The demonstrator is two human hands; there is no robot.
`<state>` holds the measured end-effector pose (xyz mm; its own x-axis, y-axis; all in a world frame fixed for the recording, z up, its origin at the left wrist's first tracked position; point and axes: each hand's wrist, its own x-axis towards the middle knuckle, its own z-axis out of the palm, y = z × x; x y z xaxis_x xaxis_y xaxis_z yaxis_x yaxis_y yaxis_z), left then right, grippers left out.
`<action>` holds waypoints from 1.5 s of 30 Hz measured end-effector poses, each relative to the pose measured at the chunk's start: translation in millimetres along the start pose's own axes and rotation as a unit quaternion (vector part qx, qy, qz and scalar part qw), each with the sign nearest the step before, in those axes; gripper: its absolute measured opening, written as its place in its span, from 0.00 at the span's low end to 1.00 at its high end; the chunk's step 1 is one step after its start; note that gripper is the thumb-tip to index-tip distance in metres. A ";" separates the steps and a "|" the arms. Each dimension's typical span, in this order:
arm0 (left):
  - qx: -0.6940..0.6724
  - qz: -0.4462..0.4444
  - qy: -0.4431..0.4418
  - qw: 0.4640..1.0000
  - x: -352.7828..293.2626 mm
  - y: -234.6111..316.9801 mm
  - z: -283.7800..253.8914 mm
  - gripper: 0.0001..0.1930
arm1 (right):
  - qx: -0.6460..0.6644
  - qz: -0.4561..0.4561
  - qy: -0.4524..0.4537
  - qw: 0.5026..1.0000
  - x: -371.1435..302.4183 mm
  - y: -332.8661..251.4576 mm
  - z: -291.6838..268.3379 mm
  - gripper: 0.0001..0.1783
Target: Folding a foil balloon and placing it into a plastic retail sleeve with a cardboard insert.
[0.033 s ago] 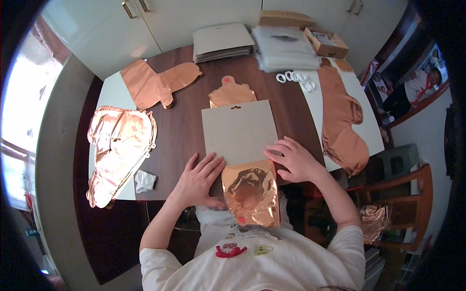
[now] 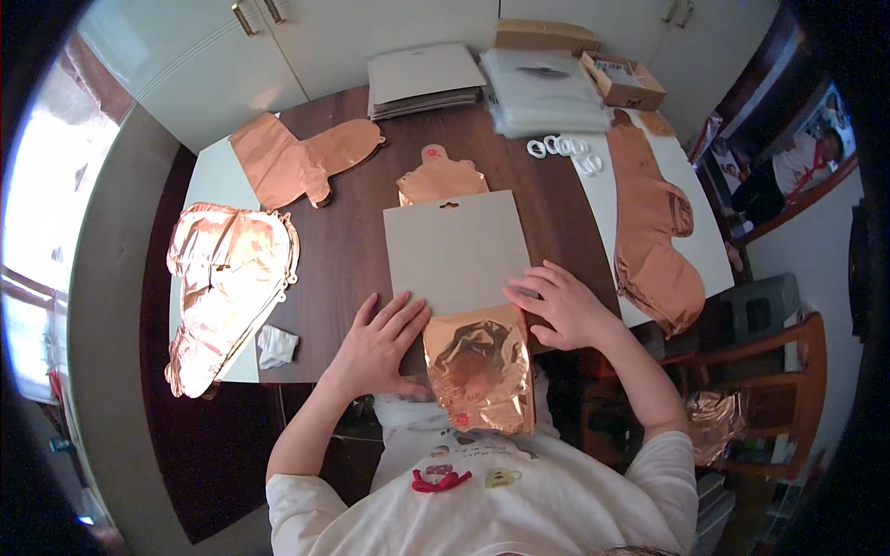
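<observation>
Head view: both hands flat on a grey card with a copper foil balloon folded over its near end.

The grey card (image 2: 456,250) lies on the dark wooden worktop (image 2: 348,246) with its long axis running near to far, straight out from the person's chest. The crumpled copper foil balloon (image 2: 480,371) hangs over the card's near edge, between the two hands, and its far end pokes out beyond the card's far edge. The left hand (image 2: 378,345) lies spread, fingers open, palm down on the card's near left corner, touching the foil's left side. The right hand (image 2: 561,306) lies spread, fingers loosely fanned, on the card's right edge, a little farther out than the left. Neither pinches anything. Both are about equally close to the foil; the left sits just beside it.
</observation>
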<state>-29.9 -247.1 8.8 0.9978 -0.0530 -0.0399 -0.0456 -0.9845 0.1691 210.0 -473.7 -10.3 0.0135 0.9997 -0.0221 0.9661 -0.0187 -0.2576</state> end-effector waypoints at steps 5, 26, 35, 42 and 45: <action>0.053 -0.022 -0.022 0.998 1.3 13.1 0.3 0.48 | 0.000 0.001 -0.008 1.000 -7.1 -14.0 -8.5 0.44; 0.038 -0.025 0.111 0.993 -6.3 24.5 32.1 0.32 | 0.000 0.030 0.056 0.998 -10.8 -26.3 11.9 0.41; 0.030 -0.020 0.157 0.987 2.4 23.5 27.2 0.24 | -0.018 0.017 0.137 0.990 -8.0 -28.1 17.7 0.35; -0.066 -0.039 0.186 0.980 10.8 15.0 22.2 0.18 | -0.007 -0.004 0.198 0.980 7.9 -19.6 13.1 0.22; -0.153 -0.050 0.183 0.970 15.8 5.1 20.4 0.16 | 0.060 0.025 0.192 0.979 16.5 -16.3 5.2 0.19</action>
<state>-15.4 -256.3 -11.0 0.9495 0.1573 0.2714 0.0124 -0.8833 0.4687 193.1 -457.0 -11.5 0.1789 0.9297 0.3220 0.9249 -0.0473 -0.3773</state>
